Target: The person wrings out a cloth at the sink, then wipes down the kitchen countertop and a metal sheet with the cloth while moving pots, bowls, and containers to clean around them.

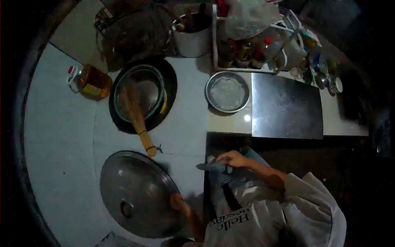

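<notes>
A large domed metal lid (140,189) with a loop handle lies at the lower left on the white counter. My left hand (180,203) is closed at its right rim, the fingers partly hidden in shadow. My right hand (232,159) is in front of the counter edge, above my lap, with its fingers closed on a grey, cloth-like piece (213,167) that comes to a point on the left. Beyond the lid, a straw whisk brush (142,129) leans in a round basin (119,103), its tied handle end pointing towards the lid.
The basin sits in a dark wok (170,80). An oil jug (92,82) stands left of it. A metal pan with whitish contents (227,91) and a steel sheet (287,107) are at the right. Behind are a utensil pot (193,41) and a bottle rack (214,41).
</notes>
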Demonstrator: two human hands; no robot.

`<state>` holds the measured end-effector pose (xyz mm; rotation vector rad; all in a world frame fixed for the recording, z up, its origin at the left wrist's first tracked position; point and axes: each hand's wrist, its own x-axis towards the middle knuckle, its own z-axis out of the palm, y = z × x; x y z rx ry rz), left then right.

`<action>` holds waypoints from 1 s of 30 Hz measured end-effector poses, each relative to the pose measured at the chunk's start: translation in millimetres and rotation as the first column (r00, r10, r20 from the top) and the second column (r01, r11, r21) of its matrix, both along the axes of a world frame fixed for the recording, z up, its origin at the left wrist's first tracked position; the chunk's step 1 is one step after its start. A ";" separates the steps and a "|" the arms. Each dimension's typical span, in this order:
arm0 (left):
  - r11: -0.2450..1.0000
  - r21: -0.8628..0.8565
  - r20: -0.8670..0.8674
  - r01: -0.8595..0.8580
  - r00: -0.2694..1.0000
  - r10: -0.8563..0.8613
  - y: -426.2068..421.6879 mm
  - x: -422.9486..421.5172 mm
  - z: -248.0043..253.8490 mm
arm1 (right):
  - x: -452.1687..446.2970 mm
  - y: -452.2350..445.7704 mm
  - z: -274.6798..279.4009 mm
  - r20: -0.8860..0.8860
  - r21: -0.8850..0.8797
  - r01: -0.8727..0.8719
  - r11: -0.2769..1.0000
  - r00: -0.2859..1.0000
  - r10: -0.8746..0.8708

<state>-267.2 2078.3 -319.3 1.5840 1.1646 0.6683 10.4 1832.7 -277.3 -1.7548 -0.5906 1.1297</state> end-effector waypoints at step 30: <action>0.861 -0.014 0.056 0.509 0.860 -0.508 -194.6 277.2 -79.6 | 228.6 -215.6 -93.5 -0.924 -0.059 0.926 0.373 0.091 -0.372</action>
